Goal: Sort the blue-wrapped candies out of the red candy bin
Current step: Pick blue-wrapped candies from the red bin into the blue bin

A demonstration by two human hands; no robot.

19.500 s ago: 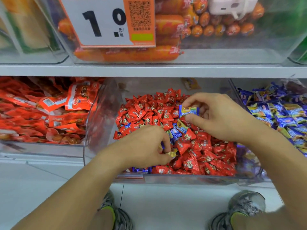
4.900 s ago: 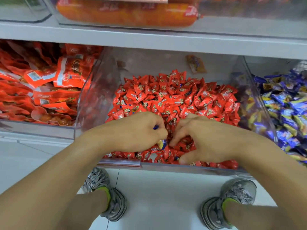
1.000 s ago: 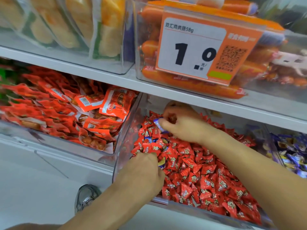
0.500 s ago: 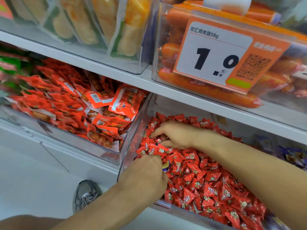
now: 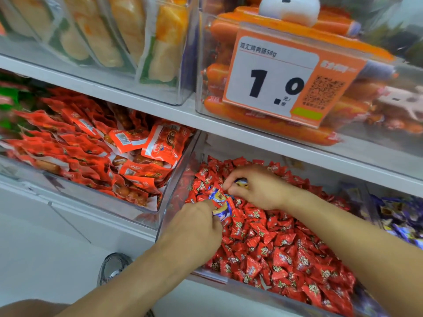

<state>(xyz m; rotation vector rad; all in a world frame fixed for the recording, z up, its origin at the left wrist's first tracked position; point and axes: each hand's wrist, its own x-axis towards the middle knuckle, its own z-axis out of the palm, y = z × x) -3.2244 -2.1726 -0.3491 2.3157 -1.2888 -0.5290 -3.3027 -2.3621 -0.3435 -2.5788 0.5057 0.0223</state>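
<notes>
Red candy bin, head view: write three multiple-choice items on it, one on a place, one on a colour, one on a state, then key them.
1. Where is the red candy bin?
A. on the top shelf
B. under the shelf with the price tag, right of the orange packets
C. on the floor

2. What colour is the wrapper pinched by the right hand?
A. green
B. plain white
C. blue with yellow

3. What is the left hand doing?
A. gripping several blue-wrapped candies
B. lying flat and empty
C. holding the price tag

Key: 1 B, the tagged sausage bin sits directly above it and the packets lie to its left. 2 C, a blue and yellow candy shows between thumb and fingers. 3 A, blue wrappers stick out of its curled fingers.
</notes>
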